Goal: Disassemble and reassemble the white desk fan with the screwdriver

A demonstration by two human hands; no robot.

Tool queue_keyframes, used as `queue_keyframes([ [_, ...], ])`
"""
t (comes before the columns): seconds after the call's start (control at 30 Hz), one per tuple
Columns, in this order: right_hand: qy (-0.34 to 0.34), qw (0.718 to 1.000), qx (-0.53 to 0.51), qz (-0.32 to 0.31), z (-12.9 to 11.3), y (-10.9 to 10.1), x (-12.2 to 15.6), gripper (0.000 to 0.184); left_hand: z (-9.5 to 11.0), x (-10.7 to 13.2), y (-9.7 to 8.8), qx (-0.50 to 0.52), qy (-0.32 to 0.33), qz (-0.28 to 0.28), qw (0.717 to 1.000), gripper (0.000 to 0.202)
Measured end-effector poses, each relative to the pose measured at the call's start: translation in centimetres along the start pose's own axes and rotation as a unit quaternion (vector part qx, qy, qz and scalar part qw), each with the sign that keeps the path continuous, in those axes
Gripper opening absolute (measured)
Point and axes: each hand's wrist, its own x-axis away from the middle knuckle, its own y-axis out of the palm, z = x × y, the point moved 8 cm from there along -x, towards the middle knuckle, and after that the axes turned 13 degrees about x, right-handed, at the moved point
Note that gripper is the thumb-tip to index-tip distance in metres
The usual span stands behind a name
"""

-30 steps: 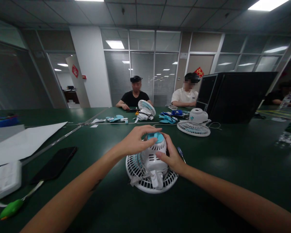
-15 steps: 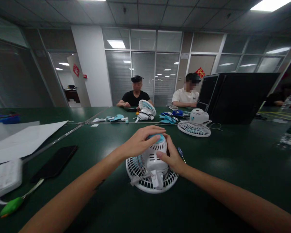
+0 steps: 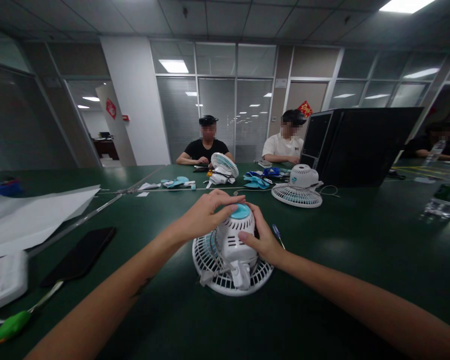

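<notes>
A small white electric fan [image 3: 230,235] lies face down on its round grille in front of me, its motor housing pointing up. A light blue round cap [image 3: 240,211] sits on top of the housing. My right hand [image 3: 264,237] is wrapped around the housing's right side, thumb across the vented front. My left hand [image 3: 210,212] is at the cap's left and far edge, its fingers stretched out and the thumb touching the rim. The fan's cord and white plug [image 3: 240,275] hang against the near side of the housing. My right fingertips are partly hidden behind it.
A blue pen-like tool [image 3: 278,235] lies right of the fan. Another face-down fan [image 3: 300,187], blue fan blades [image 3: 257,180] and a tilted fan [image 3: 224,169] stand farther back. A black phone [image 3: 80,255] and papers lie left. A black computer case [image 3: 363,145] stands right; two people sit opposite.
My left hand has slid a little left and back across the cap, so more of the blue top shows. My right hand keeps its hold. The view has shifted slightly.
</notes>
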Motion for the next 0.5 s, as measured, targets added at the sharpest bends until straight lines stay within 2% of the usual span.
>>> queue_keyframes([
  [0.33, -0.008, 1.0, 0.004, 0.001, 0.25, -0.06, 0.05, 0.068, 0.16, 0.02, 0.64, 0.013, 0.06, -0.004, 0.998, 0.038],
  [0.5, -0.009, 1.0, 0.015, 0.009, 0.25, -0.14, 0.02, 0.069, 0.07, 0.18, 0.61, 0.019, 0.059, 0.018, 0.998, 0.036],
])
